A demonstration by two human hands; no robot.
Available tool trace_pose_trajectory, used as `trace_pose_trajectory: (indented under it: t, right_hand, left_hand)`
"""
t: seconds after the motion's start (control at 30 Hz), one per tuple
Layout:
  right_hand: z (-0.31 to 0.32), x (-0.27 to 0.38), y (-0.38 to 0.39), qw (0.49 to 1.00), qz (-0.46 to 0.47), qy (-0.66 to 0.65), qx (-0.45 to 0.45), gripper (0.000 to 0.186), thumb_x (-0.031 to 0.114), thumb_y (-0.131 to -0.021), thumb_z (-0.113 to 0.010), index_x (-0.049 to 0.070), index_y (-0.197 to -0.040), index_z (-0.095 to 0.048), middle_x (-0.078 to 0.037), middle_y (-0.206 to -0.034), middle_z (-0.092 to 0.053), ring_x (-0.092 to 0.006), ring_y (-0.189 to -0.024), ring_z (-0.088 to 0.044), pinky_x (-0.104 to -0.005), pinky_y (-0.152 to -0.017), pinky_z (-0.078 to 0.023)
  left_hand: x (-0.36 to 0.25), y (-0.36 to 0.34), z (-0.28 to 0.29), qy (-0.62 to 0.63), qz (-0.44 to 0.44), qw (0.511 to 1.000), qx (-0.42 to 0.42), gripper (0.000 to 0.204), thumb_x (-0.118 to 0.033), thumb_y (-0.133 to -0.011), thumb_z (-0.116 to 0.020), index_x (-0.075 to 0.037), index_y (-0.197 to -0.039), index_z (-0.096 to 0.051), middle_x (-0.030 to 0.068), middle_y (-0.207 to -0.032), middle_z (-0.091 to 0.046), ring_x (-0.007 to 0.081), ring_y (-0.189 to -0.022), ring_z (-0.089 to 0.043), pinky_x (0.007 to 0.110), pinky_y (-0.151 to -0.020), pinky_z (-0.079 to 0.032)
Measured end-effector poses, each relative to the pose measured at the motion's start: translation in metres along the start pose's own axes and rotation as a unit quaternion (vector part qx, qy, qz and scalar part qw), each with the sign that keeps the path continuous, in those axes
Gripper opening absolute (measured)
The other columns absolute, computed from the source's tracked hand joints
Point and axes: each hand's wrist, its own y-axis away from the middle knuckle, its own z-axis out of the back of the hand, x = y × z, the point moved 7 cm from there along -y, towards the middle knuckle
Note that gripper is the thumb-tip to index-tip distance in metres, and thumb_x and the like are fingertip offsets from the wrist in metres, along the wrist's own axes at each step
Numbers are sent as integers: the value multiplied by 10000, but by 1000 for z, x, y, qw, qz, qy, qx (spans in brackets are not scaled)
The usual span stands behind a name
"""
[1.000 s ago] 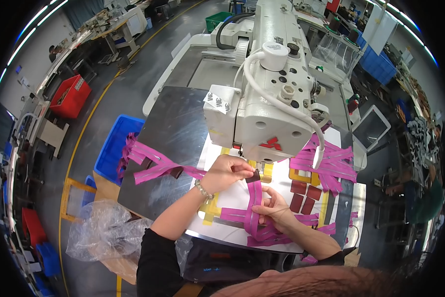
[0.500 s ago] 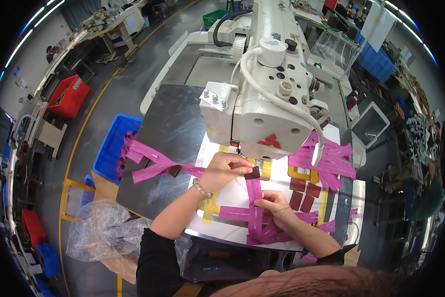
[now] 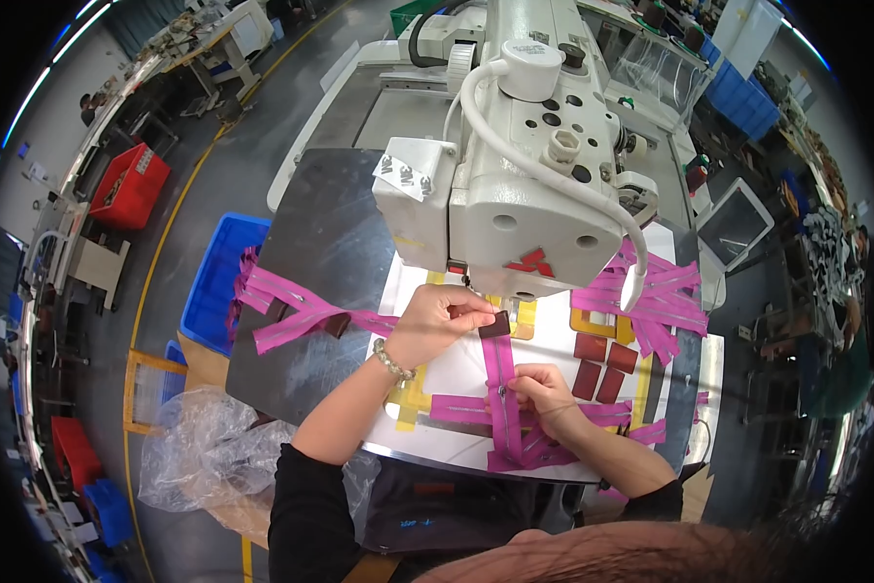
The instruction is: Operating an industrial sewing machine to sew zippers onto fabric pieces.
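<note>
A magenta zipper (image 3: 500,364) runs toward me from below the head of a white sewing machine (image 3: 534,219). At its far end sits a small dark brown patch (image 3: 494,325), pinched at its edge by my left hand (image 3: 447,319). My right hand (image 3: 544,394) grips the same zipper lower down, by its slider, with thumb and finger together. Under and around the right hand lie more magenta zippers (image 3: 461,408) on the white sheet. Several reddish-brown patches (image 3: 607,367) rest to the right of the hands.
More magenta zippers (image 3: 656,296) are heaped at the right, beside a yellow frame (image 3: 593,323). Other joined zippers (image 3: 296,311) trail leftward over the dark table (image 3: 330,223) into a blue bin (image 3: 213,291). Crumpled clear plastic (image 3: 204,452) lies at the lower left.
The view has shifted slightly. Both hands keep their hold on the zipper and patch, with little movement relative to the machine.
</note>
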Motion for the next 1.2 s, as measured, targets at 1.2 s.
trace_pose_trajectory:
  t: [1.2]
  right_hand:
    - [-26, 27, 26, 972, 54, 182, 136, 241, 146, -960, -506, -26, -1100, -600, -22, -781, -601, -81, -713, -598, -230, -638, -502]
  left_hand:
    - [-54, 36, -26, -233, -289, 896, 244, 150, -119, -697, -718, -164, -838, -696, -7, -1024, -600, 175, -899, -522, 327, -798, -377]
